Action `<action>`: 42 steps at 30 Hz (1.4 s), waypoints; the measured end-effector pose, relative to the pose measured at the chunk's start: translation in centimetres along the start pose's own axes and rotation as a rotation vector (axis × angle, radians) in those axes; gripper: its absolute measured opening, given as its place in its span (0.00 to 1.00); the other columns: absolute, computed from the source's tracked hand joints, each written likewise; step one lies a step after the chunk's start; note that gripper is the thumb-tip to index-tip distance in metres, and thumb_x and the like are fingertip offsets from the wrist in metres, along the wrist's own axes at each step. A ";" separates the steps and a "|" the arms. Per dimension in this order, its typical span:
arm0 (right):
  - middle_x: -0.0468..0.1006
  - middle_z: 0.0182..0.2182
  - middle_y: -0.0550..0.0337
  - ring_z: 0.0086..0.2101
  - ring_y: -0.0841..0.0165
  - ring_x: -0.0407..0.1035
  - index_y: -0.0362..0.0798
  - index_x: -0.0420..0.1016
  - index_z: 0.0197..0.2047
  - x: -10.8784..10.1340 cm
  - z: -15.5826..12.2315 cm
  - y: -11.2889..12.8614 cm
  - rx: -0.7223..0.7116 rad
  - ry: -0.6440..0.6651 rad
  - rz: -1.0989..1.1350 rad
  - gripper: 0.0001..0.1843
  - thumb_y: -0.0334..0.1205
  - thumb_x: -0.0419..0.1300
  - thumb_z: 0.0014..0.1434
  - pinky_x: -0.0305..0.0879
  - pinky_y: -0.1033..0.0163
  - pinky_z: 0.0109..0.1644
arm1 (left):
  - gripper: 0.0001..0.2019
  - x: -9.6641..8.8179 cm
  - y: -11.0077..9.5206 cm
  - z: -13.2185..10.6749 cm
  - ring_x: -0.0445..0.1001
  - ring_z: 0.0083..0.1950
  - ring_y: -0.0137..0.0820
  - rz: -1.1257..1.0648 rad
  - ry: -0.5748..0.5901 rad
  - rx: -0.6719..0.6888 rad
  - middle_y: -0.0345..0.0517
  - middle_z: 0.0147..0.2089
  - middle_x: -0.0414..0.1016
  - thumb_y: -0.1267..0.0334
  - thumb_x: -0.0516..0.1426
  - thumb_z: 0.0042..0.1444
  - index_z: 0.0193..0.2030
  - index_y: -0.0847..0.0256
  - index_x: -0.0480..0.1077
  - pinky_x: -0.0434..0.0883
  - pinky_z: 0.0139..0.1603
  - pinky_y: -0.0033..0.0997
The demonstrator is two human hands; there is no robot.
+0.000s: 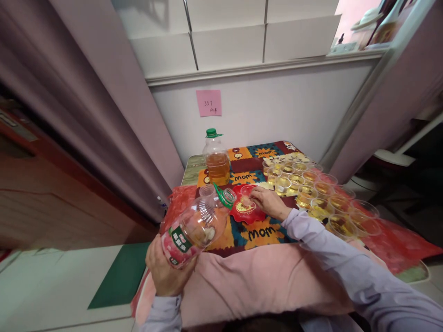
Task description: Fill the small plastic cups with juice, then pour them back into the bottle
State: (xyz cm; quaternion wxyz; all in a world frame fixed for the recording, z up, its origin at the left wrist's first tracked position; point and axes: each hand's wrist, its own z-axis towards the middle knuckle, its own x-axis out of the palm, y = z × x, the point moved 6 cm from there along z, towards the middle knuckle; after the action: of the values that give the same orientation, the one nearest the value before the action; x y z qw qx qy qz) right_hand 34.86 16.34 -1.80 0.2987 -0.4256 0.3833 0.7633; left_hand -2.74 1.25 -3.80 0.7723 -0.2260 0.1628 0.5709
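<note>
My left hand is wrapped round the base of a large clear plastic bottle with a pink and green label. The bottle leans to the right, its uncapped mouth and green neck ring pointing at a red scalloped dish with a gold heart. Over that dish, the closed fingers of my right hand hold a small clear plastic cup by its side. Whether liquid runs from the bottle cannot be made out. Behind the bottle's shoulder stands another clear cup.
A second bottle, green-capped and part full of amber liquid, stands at the back left. Several clear cups of yellow liquid crowd the table's right side. Red plastic sheeting hangs at the edge. A pink note is on the wall.
</note>
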 end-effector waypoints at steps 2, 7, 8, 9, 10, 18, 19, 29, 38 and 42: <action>0.85 0.49 0.48 0.42 0.62 0.79 0.48 0.86 0.49 0.1 -0.1 0.1 -0.008 0.010 -0.002 0.11 0.35 0.60 0.73 0.69 0.60 0.44 | 0.61 0.0 0.0 0.0 0.72 0.67 0.65 0.003 -0.003 0.003 0.76 0.67 0.70 0.33 0.71 0.48 0.79 0.68 0.54 0.69 0.67 0.70; 0.82 0.60 0.44 0.50 0.55 0.81 0.51 0.83 0.61 -1.5 -0.8 0.2 0.009 -0.047 0.022 0.18 0.43 0.66 0.71 0.76 0.54 0.50 | 0.62 -0.2 -0.2 0.0 0.73 0.67 0.67 0.018 -0.013 0.014 0.75 0.67 0.71 0.33 0.73 0.46 0.79 0.68 0.54 0.70 0.66 0.70; 0.82 0.60 0.43 0.52 0.53 0.81 0.52 0.82 0.62 -2.2 -1.1 0.4 0.021 -0.093 0.056 0.20 0.46 0.67 0.70 0.77 0.52 0.52 | 0.62 -0.2 -0.2 0.0 0.73 0.66 0.67 0.022 -0.012 0.019 0.75 0.67 0.71 0.34 0.73 0.47 0.79 0.68 0.54 0.71 0.66 0.70; 0.82 0.60 0.43 0.54 0.51 0.80 0.52 0.82 0.62 -2.9 -1.4 0.7 0.039 -0.160 0.109 0.21 0.49 0.68 0.69 0.78 0.50 0.55 | 0.62 -0.2 -0.2 0.0 0.73 0.66 0.67 0.022 -0.013 0.021 0.75 0.67 0.71 0.34 0.73 0.47 0.79 0.68 0.55 0.71 0.66 0.71; 0.82 0.59 0.44 0.54 0.51 0.80 0.52 0.81 0.62 -3.6 -1.7 1.0 0.066 -0.238 0.184 0.23 0.51 0.68 0.68 0.77 0.48 0.56 | 0.61 -0.1 -0.2 0.0 0.73 0.66 0.67 0.020 -0.012 0.019 0.75 0.67 0.71 0.33 0.72 0.47 0.78 0.68 0.55 0.71 0.66 0.71; 0.79 0.61 0.47 0.54 0.53 0.80 0.56 0.72 0.67 2.2 -3.2 8.2 0.262 -0.256 1.273 0.43 0.61 0.78 0.54 0.78 0.46 0.59 | 0.64 0.0 -0.3 0.0 0.72 0.68 0.66 0.030 -0.006 0.049 0.78 0.68 0.70 0.30 0.71 0.47 0.79 0.69 0.54 0.69 0.68 0.70; 0.76 0.65 0.46 0.59 0.50 0.77 0.56 0.69 0.69 3.3 -2.9 9.5 0.256 -0.192 1.374 0.50 0.61 0.81 0.49 0.76 0.44 0.63 | 0.64 -0.1 -0.4 0.1 0.72 0.68 0.66 0.036 -0.010 0.068 0.79 0.68 0.70 0.30 0.71 0.48 0.80 0.70 0.54 0.70 0.67 0.70; 0.78 0.65 0.48 0.66 0.47 0.73 0.55 0.75 0.62 5.1 1.1 13.6 0.251 -0.110 1.768 0.50 0.64 0.84 0.40 0.71 0.40 0.70 | 0.63 0.1 -0.1 -0.3 0.73 0.68 0.67 0.025 -0.016 0.025 0.78 0.69 0.70 0.30 0.73 0.46 0.78 0.66 0.55 0.71 0.67 0.73; 0.81 0.61 0.51 0.58 0.50 0.78 0.56 0.76 0.63 6.2 1.6 12.0 0.232 -0.059 1.725 0.40 0.62 0.77 0.51 0.81 0.48 0.56 | 0.62 0.0 0.6 -0.6 0.68 0.73 0.71 -0.071 0.049 0.014 0.78 0.75 0.64 0.22 0.60 0.55 0.83 0.67 0.51 0.68 0.70 0.75; 0.83 0.58 0.52 0.54 0.52 0.80 0.56 0.74 0.67 7.6 1.6 11.3 0.300 -0.160 1.779 0.41 0.60 0.74 0.54 0.81 0.50 0.54 | 0.53 0.0 2.2 -1.4 0.68 0.74 0.68 -0.254 0.000 -0.223 0.75 0.78 0.63 0.24 0.44 0.66 0.82 0.68 0.54 0.71 0.70 0.70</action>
State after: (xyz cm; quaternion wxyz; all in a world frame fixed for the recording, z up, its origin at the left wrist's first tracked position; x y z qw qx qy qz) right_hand 21.84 12.72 -4.14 -0.3233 0.1255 0.6441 0.6818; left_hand -4.83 1.11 -5.34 0.8083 -0.3292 0.0684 0.4832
